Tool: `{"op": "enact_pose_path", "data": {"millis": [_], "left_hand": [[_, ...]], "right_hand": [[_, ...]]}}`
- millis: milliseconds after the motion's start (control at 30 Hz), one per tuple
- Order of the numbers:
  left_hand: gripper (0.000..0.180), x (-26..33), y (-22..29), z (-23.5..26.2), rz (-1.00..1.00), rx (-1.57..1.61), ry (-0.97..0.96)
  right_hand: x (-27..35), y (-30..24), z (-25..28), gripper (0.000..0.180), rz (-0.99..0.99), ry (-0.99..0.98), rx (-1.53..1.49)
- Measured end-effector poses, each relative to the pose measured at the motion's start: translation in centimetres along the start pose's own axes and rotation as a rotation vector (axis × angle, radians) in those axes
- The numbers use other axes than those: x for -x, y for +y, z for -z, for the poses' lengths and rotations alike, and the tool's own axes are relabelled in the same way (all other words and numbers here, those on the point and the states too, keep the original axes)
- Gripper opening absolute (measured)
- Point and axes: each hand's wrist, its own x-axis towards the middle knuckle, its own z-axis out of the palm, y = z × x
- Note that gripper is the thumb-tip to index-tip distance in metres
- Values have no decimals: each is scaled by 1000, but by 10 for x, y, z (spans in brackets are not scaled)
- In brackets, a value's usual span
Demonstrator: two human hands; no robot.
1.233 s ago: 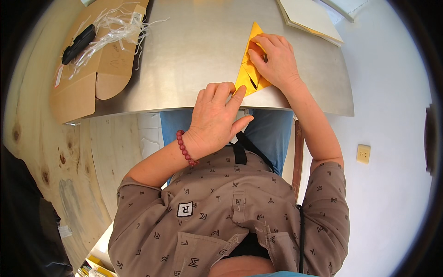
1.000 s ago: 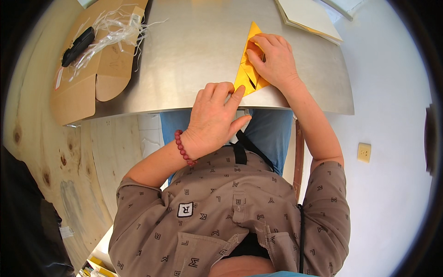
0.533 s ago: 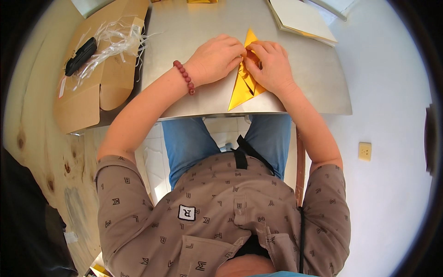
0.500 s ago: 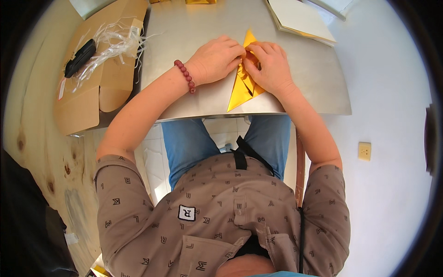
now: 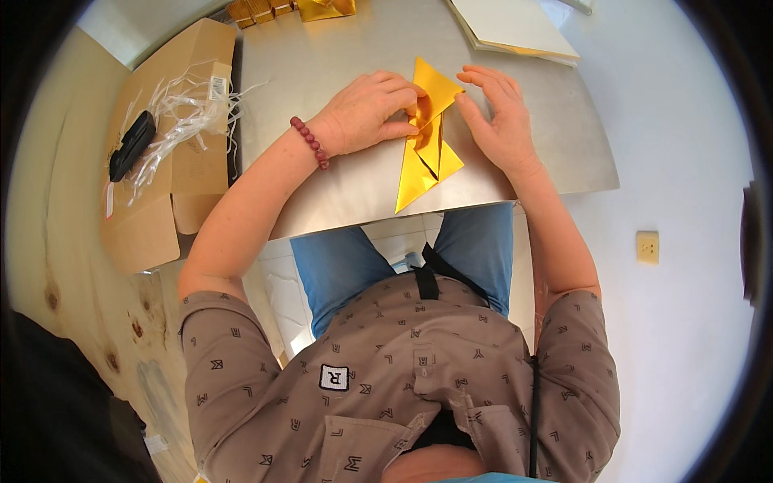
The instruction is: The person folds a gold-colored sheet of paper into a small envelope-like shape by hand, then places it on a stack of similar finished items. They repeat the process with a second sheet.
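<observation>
A shiny gold sheet of paper (image 5: 431, 145), folded into a long slanted shape with pointed ends, lies on the metal table in front of me. Its folds cross in the middle, and a dark gap shows between two of them. My left hand (image 5: 362, 111), with a dark red bead bracelet (image 5: 310, 142) on the wrist, holds the paper's left edge between curled fingers and thumb. To the right of the paper, my right hand (image 5: 502, 121) is open with its fingers apart. Its index fingertip and thumb come close to the paper's right corner; whether they touch it I cannot tell.
A cardboard box (image 5: 193, 153) stands at the table's left edge, with white plastic strips (image 5: 181, 109) and a black object (image 5: 133, 146) on it. Several folded gold pieces (image 5: 258, 11) sit at the far left. A stack of white sheets (image 5: 515, 28) lies at the far right.
My right hand has let go of the gold paper and moved right, its fingers opening. More of the paper's upper part now shows. The left hand stays at its left edge.
</observation>
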Motion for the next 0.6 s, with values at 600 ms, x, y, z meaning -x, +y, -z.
{"op": "enact_pose_path", "data": {"millis": [600], "left_hand": [[42,4,-10,-7,54,-16,-34]], "right_hand": [[9,-2,1,56,112,-494,290]]}}
